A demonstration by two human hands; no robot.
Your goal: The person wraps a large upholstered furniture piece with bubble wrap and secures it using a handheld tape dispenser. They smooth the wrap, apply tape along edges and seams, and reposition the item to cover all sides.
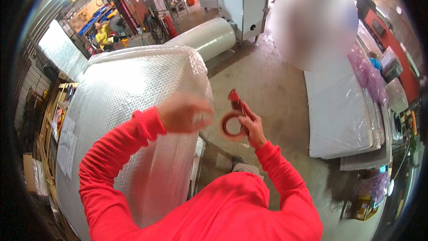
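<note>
Curling inward, left grip (185, 114) blurs; right grip (253, 127) clasps tape dispenser (235, 102).

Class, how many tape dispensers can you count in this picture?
1: the tape dispenser is held in the person's right hand, out over the floor. Others may be hidden among the clutter along the edges.

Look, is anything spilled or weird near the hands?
Nothing stands out. The right hand grips a red tape dispenser, and the blurry left hand is by the bubble wrap. I see no spill there.
</note>
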